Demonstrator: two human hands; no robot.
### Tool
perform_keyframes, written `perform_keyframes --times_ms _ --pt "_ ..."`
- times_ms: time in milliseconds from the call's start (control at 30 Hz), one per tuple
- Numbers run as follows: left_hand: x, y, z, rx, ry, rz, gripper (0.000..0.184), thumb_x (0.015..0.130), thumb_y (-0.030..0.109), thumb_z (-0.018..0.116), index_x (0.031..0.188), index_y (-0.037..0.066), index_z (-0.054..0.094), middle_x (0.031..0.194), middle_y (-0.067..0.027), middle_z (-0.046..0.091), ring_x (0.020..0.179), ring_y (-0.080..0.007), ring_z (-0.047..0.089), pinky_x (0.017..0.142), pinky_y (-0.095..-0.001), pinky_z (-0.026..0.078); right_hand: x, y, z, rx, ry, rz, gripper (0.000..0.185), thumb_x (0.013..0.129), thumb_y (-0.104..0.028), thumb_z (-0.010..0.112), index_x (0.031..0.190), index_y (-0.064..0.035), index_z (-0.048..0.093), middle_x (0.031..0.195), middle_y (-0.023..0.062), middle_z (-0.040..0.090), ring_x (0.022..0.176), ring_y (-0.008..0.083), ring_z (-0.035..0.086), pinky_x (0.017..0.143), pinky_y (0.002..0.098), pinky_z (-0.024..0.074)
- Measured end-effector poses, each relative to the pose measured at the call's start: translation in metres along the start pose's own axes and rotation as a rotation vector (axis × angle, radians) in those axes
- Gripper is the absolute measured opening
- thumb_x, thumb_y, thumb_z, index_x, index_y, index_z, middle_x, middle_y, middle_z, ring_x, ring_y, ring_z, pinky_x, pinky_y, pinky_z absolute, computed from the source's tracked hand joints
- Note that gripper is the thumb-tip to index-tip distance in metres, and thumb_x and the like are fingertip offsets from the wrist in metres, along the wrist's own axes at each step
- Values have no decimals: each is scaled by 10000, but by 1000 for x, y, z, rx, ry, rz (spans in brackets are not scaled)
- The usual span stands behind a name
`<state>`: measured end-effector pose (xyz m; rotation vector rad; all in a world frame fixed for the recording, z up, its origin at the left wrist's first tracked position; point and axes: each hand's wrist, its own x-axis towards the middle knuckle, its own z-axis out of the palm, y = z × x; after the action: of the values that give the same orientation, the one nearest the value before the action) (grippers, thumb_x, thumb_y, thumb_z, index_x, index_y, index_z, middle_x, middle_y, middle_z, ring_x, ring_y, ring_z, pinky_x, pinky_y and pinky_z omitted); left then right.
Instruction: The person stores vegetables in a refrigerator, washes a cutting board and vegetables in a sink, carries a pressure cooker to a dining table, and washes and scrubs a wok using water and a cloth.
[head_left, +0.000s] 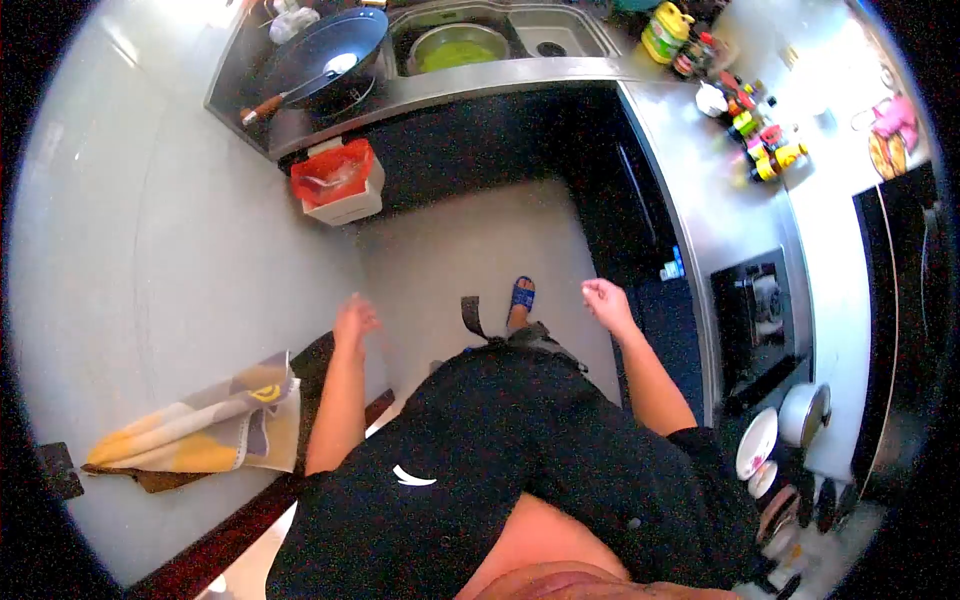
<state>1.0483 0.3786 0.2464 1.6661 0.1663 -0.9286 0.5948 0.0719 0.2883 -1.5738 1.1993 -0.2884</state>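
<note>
My left hand (355, 322) hangs in the air over the floor, beside the pale wall. It is a little blurred, with its fingers apart and nothing in them. Lower left of it, a yellow, white and grey towel (215, 415) hangs by the wall. My right hand (606, 303) is also in the air, near the dark cabinet front on the right. Its fingers are curled in, and no object shows in them. Neither hand touches anything.
Ahead stand a bin with a red bag (345, 205), a wok (335, 60) with a wooden handle, and a sink (560, 30) with a metal basin (425, 60) holding something green. Bottles (780, 160), a black cooktop (750, 320) and a pot (803, 415) line the right counter.
</note>
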Motion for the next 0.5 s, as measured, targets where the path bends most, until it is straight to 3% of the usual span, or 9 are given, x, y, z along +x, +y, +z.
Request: perform_keyframes --times_ms 133,500 --pt "38 65 4 -126 -25 99 553 945 453 561 1295 38 457 1060 -130 618 839 -235 632 707 -365 554 42 -80 -4 41 58 -65 256 941 -218 600 1111 -30 634 795 10 642 657 69 566 578 224 464" --pt "59 217 26 -398 -123 253 728 933 485 573 1442 50 286 1168 -151 572 954 -244 604 779 -359 530 112 -221 25 71 95 -101 248 951 -252 597 1108 -74 668 759 -15 626 623 54 523 568 210 441"
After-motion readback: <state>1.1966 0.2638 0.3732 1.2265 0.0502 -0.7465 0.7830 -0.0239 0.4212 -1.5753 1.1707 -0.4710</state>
